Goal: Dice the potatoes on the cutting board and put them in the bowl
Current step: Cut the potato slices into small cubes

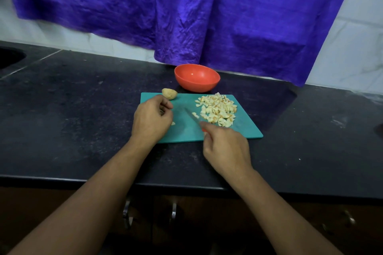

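A teal cutting board lies on the black counter. A pile of diced potato covers its right half. One whole potato sits at the board's far left corner. Behind the board stands an orange bowl, with nothing in it. My right hand grips a knife by its red handle, blade pointing far-left with one dice piece on it. My left hand rests on the board's left side with curled fingers; a small potato piece lies beside it. What it holds is hidden.
The black counter stretches left and right of the board. A purple cloth hangs over the tiled wall behind the bowl. A dark sink opening is at the far left. Cabinet handles show below the counter edge.
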Action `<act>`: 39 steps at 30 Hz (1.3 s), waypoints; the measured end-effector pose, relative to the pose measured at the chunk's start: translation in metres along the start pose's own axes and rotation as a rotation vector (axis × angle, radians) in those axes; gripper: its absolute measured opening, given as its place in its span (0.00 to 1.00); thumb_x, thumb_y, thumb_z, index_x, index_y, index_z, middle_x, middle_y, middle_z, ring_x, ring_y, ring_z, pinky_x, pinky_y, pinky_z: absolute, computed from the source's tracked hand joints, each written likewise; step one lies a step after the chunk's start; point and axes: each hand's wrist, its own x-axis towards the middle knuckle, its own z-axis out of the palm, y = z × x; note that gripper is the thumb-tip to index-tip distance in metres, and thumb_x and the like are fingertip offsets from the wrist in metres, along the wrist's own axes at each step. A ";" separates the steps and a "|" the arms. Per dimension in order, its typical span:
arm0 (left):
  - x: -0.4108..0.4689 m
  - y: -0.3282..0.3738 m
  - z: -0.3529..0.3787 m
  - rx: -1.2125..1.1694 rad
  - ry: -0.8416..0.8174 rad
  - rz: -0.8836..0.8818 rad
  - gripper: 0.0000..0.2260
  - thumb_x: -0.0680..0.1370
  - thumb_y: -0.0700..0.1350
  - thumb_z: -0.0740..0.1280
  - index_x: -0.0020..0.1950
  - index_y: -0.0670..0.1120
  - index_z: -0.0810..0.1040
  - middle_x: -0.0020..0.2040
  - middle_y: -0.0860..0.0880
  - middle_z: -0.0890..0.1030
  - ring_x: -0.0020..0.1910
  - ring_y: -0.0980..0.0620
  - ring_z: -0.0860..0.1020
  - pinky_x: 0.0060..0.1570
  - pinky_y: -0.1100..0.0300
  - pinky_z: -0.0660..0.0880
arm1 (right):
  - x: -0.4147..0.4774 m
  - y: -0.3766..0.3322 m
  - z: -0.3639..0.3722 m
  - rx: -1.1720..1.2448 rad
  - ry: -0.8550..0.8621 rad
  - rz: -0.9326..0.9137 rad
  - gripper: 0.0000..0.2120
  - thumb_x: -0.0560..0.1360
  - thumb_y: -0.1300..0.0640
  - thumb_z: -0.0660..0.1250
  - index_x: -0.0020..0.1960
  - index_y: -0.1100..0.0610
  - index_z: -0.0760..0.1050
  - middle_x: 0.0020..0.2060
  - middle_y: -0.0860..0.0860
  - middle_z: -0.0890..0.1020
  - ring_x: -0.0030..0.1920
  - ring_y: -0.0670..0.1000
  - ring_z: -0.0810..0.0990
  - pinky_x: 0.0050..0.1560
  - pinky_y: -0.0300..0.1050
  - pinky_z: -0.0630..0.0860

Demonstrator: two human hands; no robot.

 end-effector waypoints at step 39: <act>0.005 -0.007 -0.009 0.011 -0.145 0.083 0.06 0.77 0.44 0.75 0.51 0.54 0.86 0.43 0.60 0.84 0.42 0.60 0.81 0.43 0.72 0.75 | -0.001 0.025 -0.001 0.300 0.106 0.125 0.19 0.83 0.48 0.63 0.73 0.41 0.74 0.34 0.36 0.74 0.30 0.40 0.75 0.30 0.32 0.62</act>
